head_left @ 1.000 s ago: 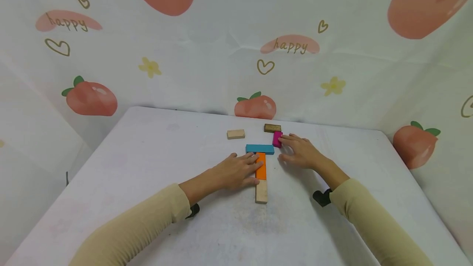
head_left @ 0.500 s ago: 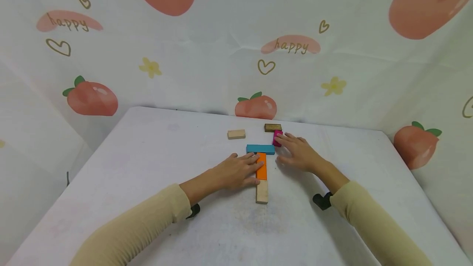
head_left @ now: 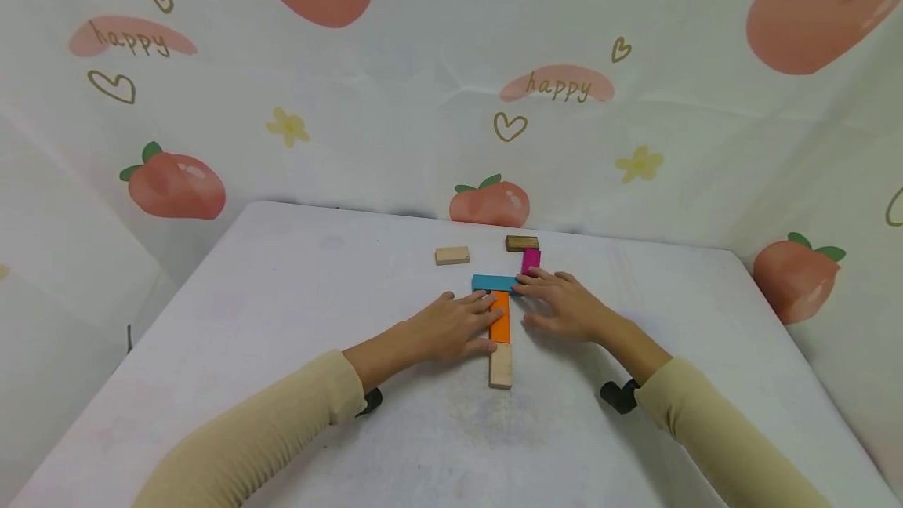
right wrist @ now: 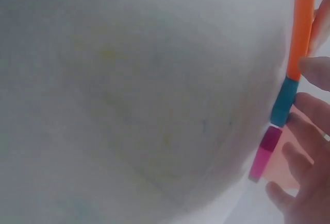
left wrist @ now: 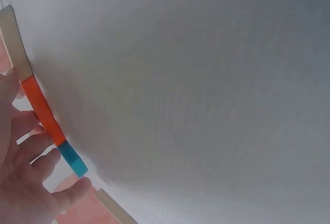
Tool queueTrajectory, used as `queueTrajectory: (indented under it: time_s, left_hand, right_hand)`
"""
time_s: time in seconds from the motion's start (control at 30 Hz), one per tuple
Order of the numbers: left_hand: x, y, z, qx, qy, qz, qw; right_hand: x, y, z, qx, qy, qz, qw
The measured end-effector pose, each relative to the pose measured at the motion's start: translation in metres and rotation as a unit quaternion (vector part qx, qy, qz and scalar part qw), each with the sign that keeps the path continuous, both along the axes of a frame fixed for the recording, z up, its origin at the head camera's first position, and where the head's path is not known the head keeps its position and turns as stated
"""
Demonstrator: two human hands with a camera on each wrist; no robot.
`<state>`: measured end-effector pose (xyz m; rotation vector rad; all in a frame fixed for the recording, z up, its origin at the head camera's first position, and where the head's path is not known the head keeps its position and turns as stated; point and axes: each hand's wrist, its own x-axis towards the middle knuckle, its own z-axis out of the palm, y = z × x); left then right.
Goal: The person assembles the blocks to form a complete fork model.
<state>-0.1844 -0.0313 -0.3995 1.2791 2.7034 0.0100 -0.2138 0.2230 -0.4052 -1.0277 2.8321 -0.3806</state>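
My left hand (head_left: pixel 451 328) rests its outstretched fingers on the orange block (head_left: pixel 500 329), with the thumb near the plain wooden block (head_left: pixel 501 367) at its near end. Across the far end of the orange block lies a blue block (head_left: pixel 492 282), also seen in the left wrist view as a blue block (left wrist: pixel 73 159). The fingertips of my right hand (head_left: pixel 571 310) touch the blue block's right end, covering part of it. Just beyond those fingers is a magenta block (head_left: pixel 531 259), whose near end is partly hidden. Neither hand grips anything.
A dark brown block (head_left: pixel 522 243) lies at the far end of the magenta one. To the left of it sits another plain wooden block (head_left: pixel 452 255). A white cloth-covered table (head_left: pixel 317 296) meets a fruit-patterned backdrop (head_left: pixel 395 100) behind.
My right hand has drawn back from the magenta block, toward me and slightly left, onto the blue block's right end. The magenta block shifted slightly away from me. My left hand stays put.
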Motion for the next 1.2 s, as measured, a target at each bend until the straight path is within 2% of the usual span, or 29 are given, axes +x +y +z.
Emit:
queueTrajectory:
  time_s: [0.8, 1.2]
  left_hand:
    - [-0.0011, 0.001, -0.0012, -0.002, 0.0, 0.002, 1.0]
    - [-0.0025, 0.001, 0.0013, -0.003, -0.013, 0.002, 0.9999]
  right_hand:
    - [0.0046, -0.003, 0.0043, 0.011, 0.002, -0.007, 0.9999]
    - [0.0021, -0.0017, 0.0031, -0.021, -0.014, -0.005, 0.9997]
